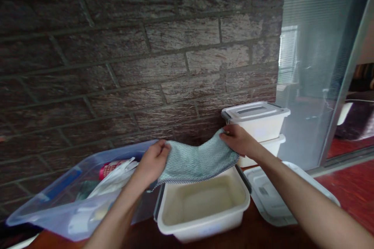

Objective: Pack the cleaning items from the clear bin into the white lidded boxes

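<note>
A pale green cloth (195,161) with a dark checked edge hangs between my two hands, sagging in the middle. My left hand (156,159) pinches its left end, and my right hand (236,139) grips the right upper corner. Below the cloth stands a white plastic box (204,223) without its lid; nothing shows inside the part I can see. The cloth covers the box's far rim. To the right, partly behind my right forearm, lies a white lid (263,194).
A large translucent bin (37,212) at the left holds a white cloth, a red item and other things. Two lidded white boxes (260,124) are stacked at the back right. Behind everything rises a brick wall (160,62), with a glass panel (309,85) at the right.
</note>
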The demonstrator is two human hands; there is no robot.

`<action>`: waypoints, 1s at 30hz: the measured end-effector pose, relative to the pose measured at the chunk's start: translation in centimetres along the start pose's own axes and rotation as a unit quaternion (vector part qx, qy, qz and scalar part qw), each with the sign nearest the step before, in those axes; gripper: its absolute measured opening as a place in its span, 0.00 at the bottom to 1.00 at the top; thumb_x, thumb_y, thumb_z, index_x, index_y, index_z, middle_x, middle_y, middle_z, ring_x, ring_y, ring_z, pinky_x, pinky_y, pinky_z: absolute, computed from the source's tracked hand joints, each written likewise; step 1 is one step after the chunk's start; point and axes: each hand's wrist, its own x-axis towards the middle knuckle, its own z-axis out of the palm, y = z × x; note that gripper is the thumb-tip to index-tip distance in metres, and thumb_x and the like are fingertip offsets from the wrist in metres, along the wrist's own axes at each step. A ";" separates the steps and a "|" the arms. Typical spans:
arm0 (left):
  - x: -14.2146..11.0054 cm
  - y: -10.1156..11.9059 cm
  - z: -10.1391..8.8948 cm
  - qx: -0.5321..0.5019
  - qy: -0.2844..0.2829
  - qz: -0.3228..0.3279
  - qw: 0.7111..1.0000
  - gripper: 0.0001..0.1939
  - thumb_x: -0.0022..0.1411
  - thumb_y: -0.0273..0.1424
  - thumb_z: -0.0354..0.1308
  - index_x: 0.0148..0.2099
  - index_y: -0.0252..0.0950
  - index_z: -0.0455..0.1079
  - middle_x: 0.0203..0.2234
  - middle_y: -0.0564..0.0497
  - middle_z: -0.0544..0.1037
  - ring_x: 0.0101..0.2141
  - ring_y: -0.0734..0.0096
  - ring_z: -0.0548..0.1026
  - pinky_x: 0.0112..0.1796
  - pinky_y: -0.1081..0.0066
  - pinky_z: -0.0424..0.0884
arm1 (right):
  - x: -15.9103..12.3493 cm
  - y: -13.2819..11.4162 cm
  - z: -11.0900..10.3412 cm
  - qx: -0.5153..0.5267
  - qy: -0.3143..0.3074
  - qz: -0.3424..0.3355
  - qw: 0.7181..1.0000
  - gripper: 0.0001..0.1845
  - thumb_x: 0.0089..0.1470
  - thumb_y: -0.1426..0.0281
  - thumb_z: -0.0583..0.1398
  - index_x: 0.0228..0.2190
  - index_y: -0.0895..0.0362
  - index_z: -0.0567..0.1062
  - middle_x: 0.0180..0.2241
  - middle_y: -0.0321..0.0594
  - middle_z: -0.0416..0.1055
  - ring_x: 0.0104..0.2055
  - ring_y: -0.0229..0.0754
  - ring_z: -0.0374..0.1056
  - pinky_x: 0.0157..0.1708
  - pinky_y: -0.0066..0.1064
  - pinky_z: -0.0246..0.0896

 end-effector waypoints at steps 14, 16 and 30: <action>-4.3 1.4 1.7 0.115 -0.114 -0.002 0.987 0.09 0.69 0.32 0.48 0.49 0.39 0.65 0.23 0.54 0.75 0.24 0.65 0.75 0.26 0.70 0.62 | -3.4 0.0 2.2 -0.196 -0.153 -0.015 0.968 0.10 0.60 0.70 0.56 0.29 0.58 0.75 0.25 0.39 0.73 0.26 0.39 0.69 0.26 0.29 0.52; -4.6 2.2 1.7 0.181 -0.114 0.016 0.977 0.10 0.70 0.32 0.47 0.51 0.39 0.64 0.27 0.50 0.78 0.30 0.62 0.78 0.30 0.69 0.65 | -3.6 -0.5 2.7 -0.227 -0.153 -0.019 0.962 0.09 0.60 0.71 0.57 0.32 0.58 0.77 0.29 0.42 0.76 0.30 0.42 0.72 0.29 0.30 0.56; -5.0 4.6 4.7 0.406 -0.227 0.035 0.885 0.24 0.66 0.19 0.47 0.64 0.28 0.59 0.36 0.32 0.83 0.37 0.50 0.84 0.38 0.60 0.76 | -5.0 -2.5 6.4 -0.393 -0.200 -0.023 0.897 0.16 0.65 0.71 0.54 0.51 0.63 0.73 0.41 0.59 0.80 0.43 0.59 0.79 0.40 0.43 0.70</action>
